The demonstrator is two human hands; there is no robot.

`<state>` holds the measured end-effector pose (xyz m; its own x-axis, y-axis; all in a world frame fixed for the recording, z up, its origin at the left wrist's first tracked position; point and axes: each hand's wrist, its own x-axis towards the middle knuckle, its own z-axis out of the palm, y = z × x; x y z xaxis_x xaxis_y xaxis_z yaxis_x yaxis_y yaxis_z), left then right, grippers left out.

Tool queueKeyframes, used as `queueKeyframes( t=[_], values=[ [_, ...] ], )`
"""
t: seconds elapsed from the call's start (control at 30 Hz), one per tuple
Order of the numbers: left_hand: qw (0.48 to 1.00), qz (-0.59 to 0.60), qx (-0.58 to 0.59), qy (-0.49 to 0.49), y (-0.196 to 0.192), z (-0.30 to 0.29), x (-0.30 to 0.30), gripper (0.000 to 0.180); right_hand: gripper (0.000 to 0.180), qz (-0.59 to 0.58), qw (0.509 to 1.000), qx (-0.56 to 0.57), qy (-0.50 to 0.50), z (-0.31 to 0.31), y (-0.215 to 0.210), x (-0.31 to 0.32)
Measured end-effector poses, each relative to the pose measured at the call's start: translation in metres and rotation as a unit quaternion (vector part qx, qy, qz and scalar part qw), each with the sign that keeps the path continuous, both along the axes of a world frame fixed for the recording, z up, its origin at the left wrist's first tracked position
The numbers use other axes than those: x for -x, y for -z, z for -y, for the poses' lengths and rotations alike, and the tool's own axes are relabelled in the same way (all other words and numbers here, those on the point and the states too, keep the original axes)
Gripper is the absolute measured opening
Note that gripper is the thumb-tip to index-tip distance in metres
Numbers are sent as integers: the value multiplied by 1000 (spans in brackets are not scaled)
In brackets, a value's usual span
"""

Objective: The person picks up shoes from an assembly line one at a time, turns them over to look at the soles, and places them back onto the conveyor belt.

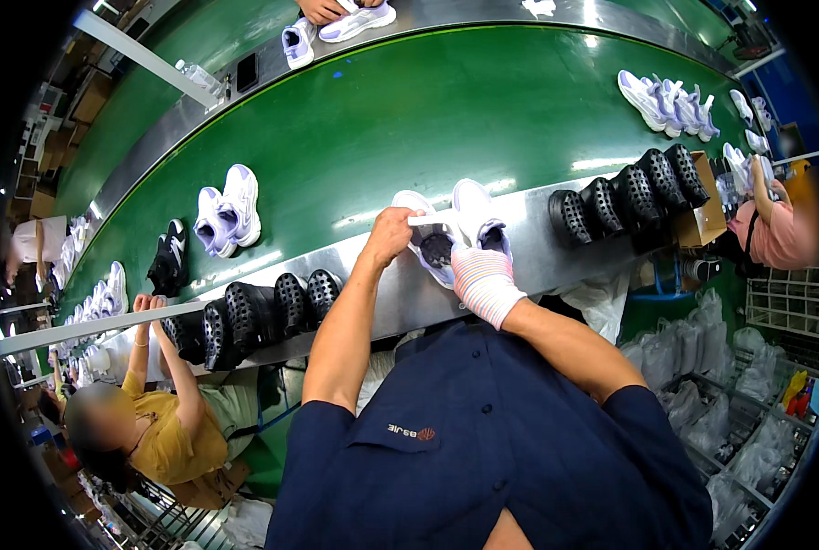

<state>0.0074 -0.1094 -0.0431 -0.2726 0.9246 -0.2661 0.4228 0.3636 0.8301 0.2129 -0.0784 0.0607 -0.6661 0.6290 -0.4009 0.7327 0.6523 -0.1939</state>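
Note:
Two white and lavender sneakers stand side by side before me at the edge of the green belt: a left sneaker (pixel 411 201) and a right sneaker (pixel 471 203). My bare left hand (pixel 391 233) is closed on a white band (pixel 430 220) that crosses the left sneaker's opening. Dark material (pixel 435 247) shows inside that shoe. In a striped knit glove, my right hand (pixel 485 282) grips the heel end of the left sneaker, close beside the right one. Its fingertips are partly hidden.
Black perforated, clog-like pieces line the metal ledge (pixel 520 229), one row (pixel 634 197) on the right, another (pixel 244 316) on the left. More sneakers (pixel 228 211) ride the green belt (pixel 382 110). Co-workers sit at left (pixel 176 431), right (pixel 776 220) and across (pixel 322 9).

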Motion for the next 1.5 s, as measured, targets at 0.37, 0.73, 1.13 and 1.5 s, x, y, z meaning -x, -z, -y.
queueKeyframes(
  t=[0.37, 0.73, 1.13, 1.5],
  values=[
    [1000, 13, -18, 19, -12, 21, -15, 26, 18, 27, 999, -10, -36, 14, 35, 5],
    [984, -75, -149, -69, -12, 36, -33, 37, 23, -94, 993, 5, 76, 5, 65, -2],
    [986, -68, 86, -125, 8, 63, -78, 76, 44, -72, 984, 4, 161, 2, 101, 12],
    [976, -82, -50, -193, 22, 79, -66, 48, 33, -224, 960, 16, -168, -35, 77, 22]
  ],
)
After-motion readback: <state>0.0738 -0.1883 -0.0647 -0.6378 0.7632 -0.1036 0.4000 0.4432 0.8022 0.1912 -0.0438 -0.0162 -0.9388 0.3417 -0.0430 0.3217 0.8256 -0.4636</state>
